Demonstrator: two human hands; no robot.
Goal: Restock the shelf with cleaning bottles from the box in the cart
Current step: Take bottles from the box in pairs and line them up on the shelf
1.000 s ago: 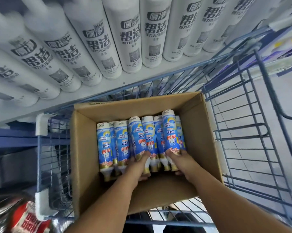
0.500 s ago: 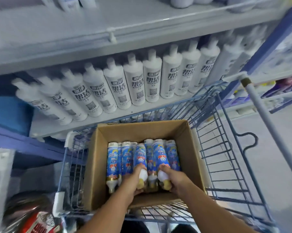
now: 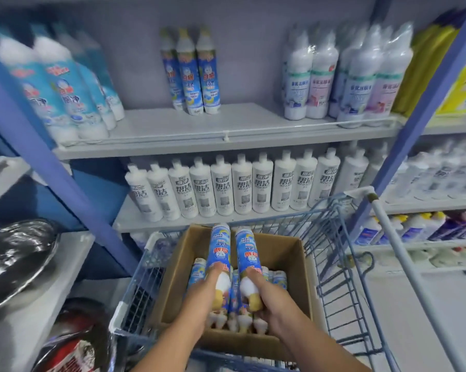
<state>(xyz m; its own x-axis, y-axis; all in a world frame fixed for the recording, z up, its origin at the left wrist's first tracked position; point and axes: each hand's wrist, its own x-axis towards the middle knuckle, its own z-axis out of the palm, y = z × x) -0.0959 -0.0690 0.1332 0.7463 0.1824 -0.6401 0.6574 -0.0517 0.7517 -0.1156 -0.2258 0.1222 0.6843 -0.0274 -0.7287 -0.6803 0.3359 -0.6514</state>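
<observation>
In the head view, low in the centre of the frame, an open brown cardboard box (image 3: 285, 253) sits inside a blue wire shopping cart (image 3: 342, 267). The left hand (image 3: 199, 299) grips the neck end of one blue-labelled cleaning bottle (image 3: 219, 248), and the right hand (image 3: 269, 299) grips the neck end of a second blue-labelled bottle (image 3: 247, 251). Both bottles are raised above the box, bases pointing away toward the shelves, lying side by side and close together. Beneath them, more bottles of the same kind (image 3: 276, 279) lie packed in the box, their pale caps toward the near wall.

In the upper centre of the frame, three matching blue-labelled bottles (image 3: 191, 73) stand upright on a grey upper shelf (image 3: 226, 132), with bare shelf on either side of them. At the upper left stand blurred light-blue bottles (image 3: 65, 89); at the upper right, shrink-wrapped white bottles (image 3: 347, 76). On the shelf below, across the middle of the frame, runs a row of white bottles with dark lettering (image 3: 242, 186). A crinkled silver sheet (image 3: 14, 259) lies at the left edge.
</observation>
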